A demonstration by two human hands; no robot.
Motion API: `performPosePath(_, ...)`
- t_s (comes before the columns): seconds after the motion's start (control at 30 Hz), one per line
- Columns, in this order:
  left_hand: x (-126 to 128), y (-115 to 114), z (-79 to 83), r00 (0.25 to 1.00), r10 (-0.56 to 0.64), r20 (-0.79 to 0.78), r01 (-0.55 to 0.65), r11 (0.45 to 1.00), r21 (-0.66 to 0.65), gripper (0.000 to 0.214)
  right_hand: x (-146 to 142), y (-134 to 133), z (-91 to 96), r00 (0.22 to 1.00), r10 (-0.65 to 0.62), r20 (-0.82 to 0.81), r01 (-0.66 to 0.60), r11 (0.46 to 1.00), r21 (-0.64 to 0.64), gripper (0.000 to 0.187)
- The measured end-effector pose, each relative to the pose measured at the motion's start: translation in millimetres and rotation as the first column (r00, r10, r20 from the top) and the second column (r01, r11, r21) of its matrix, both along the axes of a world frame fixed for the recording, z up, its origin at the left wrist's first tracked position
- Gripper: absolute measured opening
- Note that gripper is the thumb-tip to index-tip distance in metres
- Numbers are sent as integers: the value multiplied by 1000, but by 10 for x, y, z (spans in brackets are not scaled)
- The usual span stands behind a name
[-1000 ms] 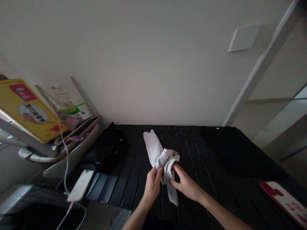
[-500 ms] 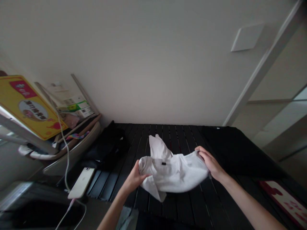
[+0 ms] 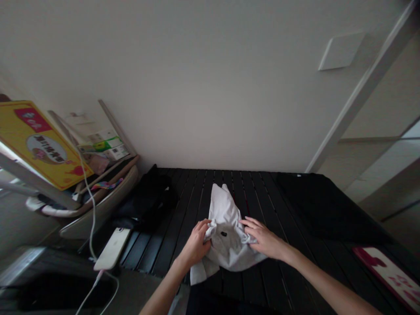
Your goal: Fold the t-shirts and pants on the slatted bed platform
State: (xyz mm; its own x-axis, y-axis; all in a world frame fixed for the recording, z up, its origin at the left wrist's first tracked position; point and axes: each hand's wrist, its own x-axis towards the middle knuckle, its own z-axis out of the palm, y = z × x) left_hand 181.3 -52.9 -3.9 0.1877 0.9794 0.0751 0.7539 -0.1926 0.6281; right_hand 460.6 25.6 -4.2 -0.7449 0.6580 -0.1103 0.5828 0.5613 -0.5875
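A white shirt point(image 3: 229, 256) lies bunched on the black slatted surface point(image 3: 164, 236), its dark neck label facing up. One narrow part of the shirt points away from me, towards the wall. My left hand point(image 3: 197, 241) is closed on the left side of the gathered cloth, thumb and fingers curled round a fold. On the opposite side, my right hand point(image 3: 264, 238) grips the bunched fabric between thumb and fairly straight fingers. Some fingertips are partly hidden by the folds.
At left are a black bag point(image 3: 147, 201), a white phone point(image 3: 113, 249) on a charging cable, and a yellow box point(image 3: 46, 144) by a basket point(image 3: 127, 186). Folded black cloth point(image 3: 328, 210) and a red-and-white flat item point(image 3: 387, 275) lie at right. A wall point(image 3: 223, 87) stands behind.
My hands have come closer together, the right moving left. The shirt, held stretched between them before, is now bunched and lower, with its label nearer the middle of the gathered cloth.
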Motion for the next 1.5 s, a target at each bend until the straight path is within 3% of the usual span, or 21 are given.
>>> performPosePath(0.1,181,39,-21,995,-87,-38,84,993,-77,49,-129,-28,38,999,31,-10,-32,997,-68,50)
performPosePath(0.2,263,10,85,988,-124,-86,104,972,-210,35,-185,-91,146,999,14,-44,-20,992,-125,35)
performPosePath(0.27,255,-52,248,986,-164,-42,145,945,-295,28,-156,-143,249,997,27,-70,-46,961,-272,24)
performPosePath(0.37,151,-144,537,940,-256,227,334,830,-447,20,-30,-201,379,985,54,-165,-139,814,-564,19)
performPosePath(0.43,42,-141,669,898,-232,373,406,763,-503,15,55,-186,417,967,-6,-255,-173,719,-673,21)
performPosePath(0.47,-16,-109,699,900,-188,394,380,781,-496,14,84,-151,419,956,-64,-287,-163,696,-700,24)
performPosePath(0.5,-73,-56,703,915,-126,384,307,835,-456,15,101,-95,412,944,-143,-298,-122,687,-716,28)
performPosePath(0.57,-185,98,649,945,38,324,61,955,-291,18,111,75,373,879,-377,-292,60,695,-717,34)
performPosePath(0.63,-295,274,554,947,187,263,-161,980,-116,22,128,295,309,743,-582,-332,261,708,-656,36)
performPosePath(0.7,-404,418,464,946,255,200,-257,966,-18,23,197,516,223,605,-692,-394,458,707,-538,34)
performPosePath(0.73,-456,468,427,952,271,145,-275,961,7,21,257,614,172,584,-699,-412,532,713,-457,33)
performPosePath(0.8,-542,514,370,955,295,2,-295,955,30,18,412,764,61,626,-673,-394,614,737,-282,30)
performPosePath(0.9,-558,462,305,922,351,-166,-351,936,31,21,634,864,-89,754,-609,-245,608,789,-92,31)
performPosePath(0.97,-450,369,263,889,408,-209,-403,913,68,30,706,845,-149,750,-652,-110,661,747,76,42)
performPosePath(1.03,-243,248,212,866,422,-269,-405,907,117,35,691,764,-176,680,-730,-68,711,635,302,48)
performPosePath(1.07,-115,183,180,870,392,-300,-374,920,117,34,652,704,-184,673,-734,-95,704,596,387,45)
performPosePath(1.1,18,119,142,883,337,-328,-326,941,89,32,597,636,-196,707,-695,-130,671,602,434,39)
performPosePath(1.2,355,-38,21,891,206,-404,-246,968,-50,30,385,424,-300,891,-415,-185,454,796,400,25)
performPosePath(1.27,462,-98,-30,831,242,-500,-321,944,-77,32,272,328,-449,938,-308,-159,345,870,352,26)
performPosePath(1.37,434,-133,-20,710,345,-614,-468,883,-46,32,234,309,-726,915,-399,-61,390,836,385,36)
performPosePath(1.5,259,-107,-1,634,376,-676,-498,867,14,30,373,460,-964,875,-480,64,395,784,479,46)
